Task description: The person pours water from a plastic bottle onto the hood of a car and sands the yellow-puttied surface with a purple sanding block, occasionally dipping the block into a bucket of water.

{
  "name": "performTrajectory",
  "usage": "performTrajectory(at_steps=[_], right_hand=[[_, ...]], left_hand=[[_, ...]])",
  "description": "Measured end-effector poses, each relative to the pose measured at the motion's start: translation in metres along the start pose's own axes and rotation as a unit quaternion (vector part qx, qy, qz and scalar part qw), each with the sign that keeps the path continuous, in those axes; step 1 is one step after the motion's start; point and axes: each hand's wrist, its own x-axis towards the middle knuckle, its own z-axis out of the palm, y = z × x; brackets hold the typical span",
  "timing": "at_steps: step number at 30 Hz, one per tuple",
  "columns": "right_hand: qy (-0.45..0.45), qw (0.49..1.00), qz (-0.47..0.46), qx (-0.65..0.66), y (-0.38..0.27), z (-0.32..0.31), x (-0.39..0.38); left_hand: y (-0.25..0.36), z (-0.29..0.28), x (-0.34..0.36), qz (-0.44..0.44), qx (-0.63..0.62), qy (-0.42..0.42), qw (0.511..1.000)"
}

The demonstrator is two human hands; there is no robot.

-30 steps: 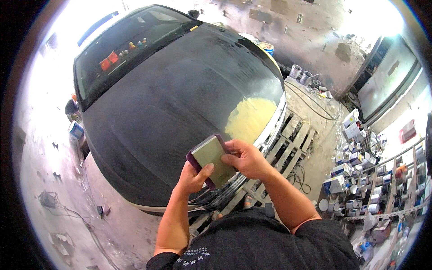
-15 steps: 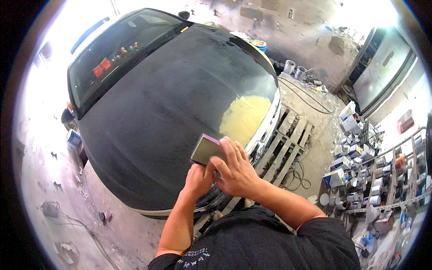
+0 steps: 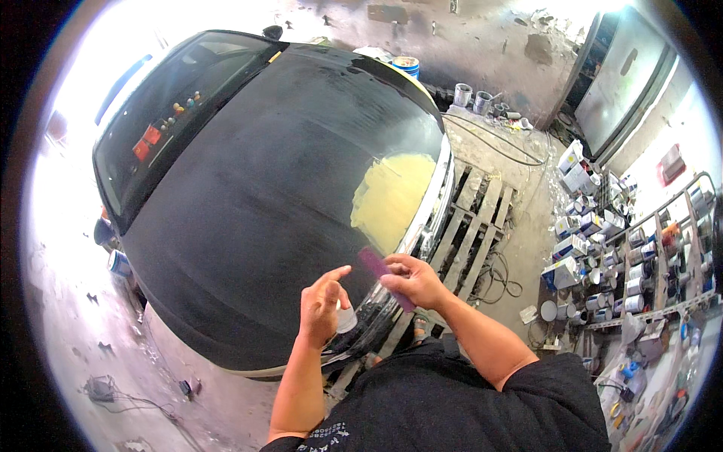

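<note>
My right hand [image 3: 416,282] grips a sanding block with a purple abrasive face [image 3: 372,262] between thumb and fingers. The block is tilted above the front edge of a dark car hood [image 3: 248,203]. To its left is my left hand [image 3: 318,307], index finger stretched toward the block and the other fingers curled. A small white piece [image 3: 346,319] shows under those curled fingers and seems to be held by them; its kind is unclear. Just beyond the block, a pale yellow filler patch [image 3: 392,197] covers the hood's front corner.
A wooden pallet [image 3: 476,215] lies on the floor by the bumper, with a black cable [image 3: 497,275] next to it. Paint cans and boxes crowd a metal rack [image 3: 640,275] at the right. Several buckets [image 3: 462,95] stand along the far wall.
My hands have moved apart; they were together on the block. The block has turned from its olive side to its purple face, now in my right hand alone. The view has shifted slightly.
</note>
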Motion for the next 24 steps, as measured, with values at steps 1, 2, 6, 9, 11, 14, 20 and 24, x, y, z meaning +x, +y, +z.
performTrajectory(at_steps=[1, 2, 6, 9, 11, 14, 20, 24], right_hand=[[0.011, 0.997, 0.040, 0.070, 0.019, -0.005, 0.002], [0.026, 0.987, 0.083, 0.136, 0.038, -0.012, 0.001], [0.021, 0.931, 0.122, 0.343, 0.079, -0.012, -0.004], [0.014, 0.886, 0.129, 0.444, 0.100, -0.011, -0.009], [0.001, 0.854, 0.102, 0.511, 0.108, -0.011, -0.009], [0.076, 0.862, 0.076, 0.495, 0.096, -0.011, -0.006], [0.173, 0.923, 0.024, 0.343, 0.091, -0.042, 0.008], [0.276, 0.943, -0.064, 0.175, 0.058, -0.070, 0.032]], left_hand=[[0.000, -0.002, 0.003, 0.024, -0.060, 0.010, 0.998], [0.001, 0.000, 0.007, 0.032, -0.094, 0.014, 0.995], [0.021, 0.005, 0.027, 0.074, -0.166, 0.009, 0.983], [0.023, 0.011, 0.042, 0.083, -0.171, -0.014, 0.982], [0.023, 0.015, 0.052, 0.082, -0.164, -0.036, 0.982], [0.016, 0.014, 0.066, 0.053, -0.153, -0.072, 0.984], [0.017, 0.019, 0.099, -0.126, 0.078, -0.135, 0.980], [0.021, 0.013, 0.143, -0.220, 0.212, -0.205, 0.930]])
